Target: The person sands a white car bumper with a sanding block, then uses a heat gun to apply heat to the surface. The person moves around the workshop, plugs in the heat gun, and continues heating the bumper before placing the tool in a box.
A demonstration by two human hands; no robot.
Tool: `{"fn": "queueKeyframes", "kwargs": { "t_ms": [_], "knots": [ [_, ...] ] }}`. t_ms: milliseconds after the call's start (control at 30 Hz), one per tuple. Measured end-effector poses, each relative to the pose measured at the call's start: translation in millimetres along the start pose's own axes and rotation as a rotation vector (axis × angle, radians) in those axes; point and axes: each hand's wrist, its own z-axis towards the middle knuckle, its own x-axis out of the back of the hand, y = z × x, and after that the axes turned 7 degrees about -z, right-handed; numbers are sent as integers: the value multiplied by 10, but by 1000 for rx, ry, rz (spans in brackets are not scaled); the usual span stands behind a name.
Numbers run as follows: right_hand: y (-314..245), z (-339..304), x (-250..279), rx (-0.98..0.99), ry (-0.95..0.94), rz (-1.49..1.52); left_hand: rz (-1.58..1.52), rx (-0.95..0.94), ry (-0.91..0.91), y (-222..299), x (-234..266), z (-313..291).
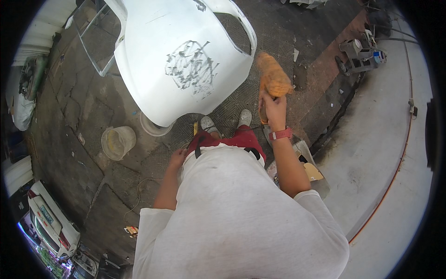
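Observation:
In my right hand is a soft-looking orange bundle, rough-textured and slightly blurred; its exact kind is unclear. The fingers close around its lower end, and a red watch band circles the wrist. Just left of the bundle, apart from it, a large white vehicle body panel carries a patch of dark grey scribbled marks. My left hand hangs low beside my red shorts, away from the panel. Its fingers are too small and partly hidden to read.
A stained white bucket stands at left; another pale bucket sits partly under the panel. A metal frame stand is behind. Close on my right is a grey bin of odds and ends. A cart stands by the white wall.

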Motion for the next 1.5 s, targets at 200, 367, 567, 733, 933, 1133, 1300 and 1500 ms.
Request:
{"fn": "queueKeyframes", "kwargs": {
  "t_ms": [200,367,567,733,933,1133,1300,1500],
  "knots": [
    [278,22,-8,173,-55,-266,-53,-9,-10,-237,-21,153],
    [239,5,17,179,-62,-378,10,-2,-3,-161,-19,116],
    [2,-78,-35,322,-60,-449,26,2,-15,-122,-18,71],
    [-121,-122,-90,342,-54,-436,0,38,-2,-195,-24,118],
    [-112,-94,-81,347,-47,-444,-59,13,-8,-301,-30,178],
    [-41,-95,-50,353,-22,-422,35,-78,25,-207,-14,97],
    [-31,-77,-58,334,-64,-429,18,13,-13,-307,-17,142],
    [20,-110,-25,351,-55,-328,-12,-2,0,-106,-5,3]
  ]
}}
